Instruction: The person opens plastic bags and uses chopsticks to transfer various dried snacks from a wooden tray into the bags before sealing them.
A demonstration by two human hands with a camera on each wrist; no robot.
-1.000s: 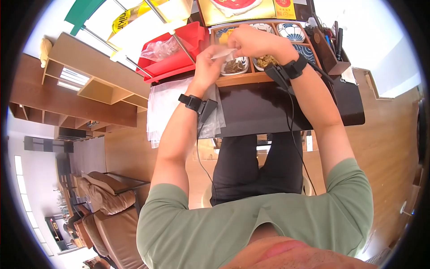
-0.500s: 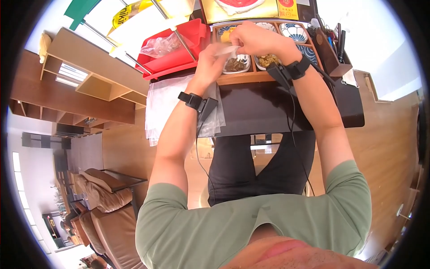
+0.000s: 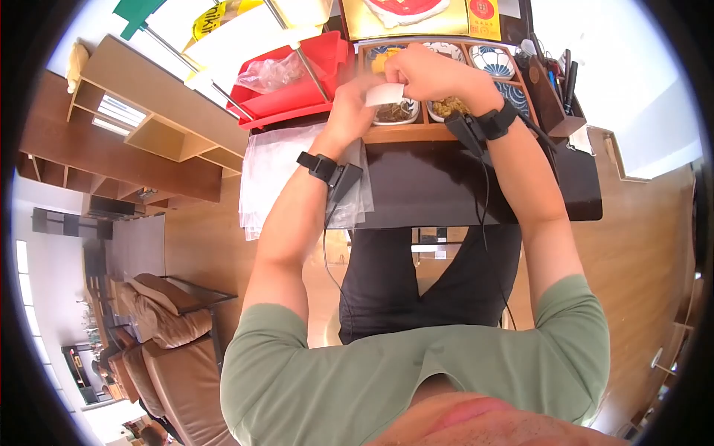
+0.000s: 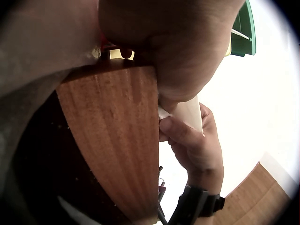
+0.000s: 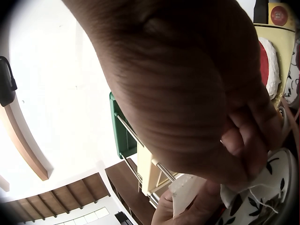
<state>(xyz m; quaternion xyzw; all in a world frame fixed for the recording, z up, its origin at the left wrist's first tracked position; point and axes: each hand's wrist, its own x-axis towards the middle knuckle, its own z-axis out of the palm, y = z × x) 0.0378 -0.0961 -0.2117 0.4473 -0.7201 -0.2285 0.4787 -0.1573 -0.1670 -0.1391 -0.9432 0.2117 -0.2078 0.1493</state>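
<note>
Both hands meet over the front left of a wooden divided tray. Between them is a small white tea bag, flat and thin, with a fine loose string in the right wrist view. My left hand pinches its left side. The right hand pinches its other end, thumb and fingertips together. Right below is a patterned bowl of brown dried strips. Beside it, partly hidden by the right wrist, lies a bowl of yellowish dried pieces.
Clear plastic bags lie flat on the dark table at the left. A red bin holds crumpled plastic. Other patterned bowls fill the tray's back. A pen holder stands to the right, and a gold box behind.
The white tea bag has turned, so more of its flat face shows between the hands. Both hands stay over the same bowl, with small finger movements.
</note>
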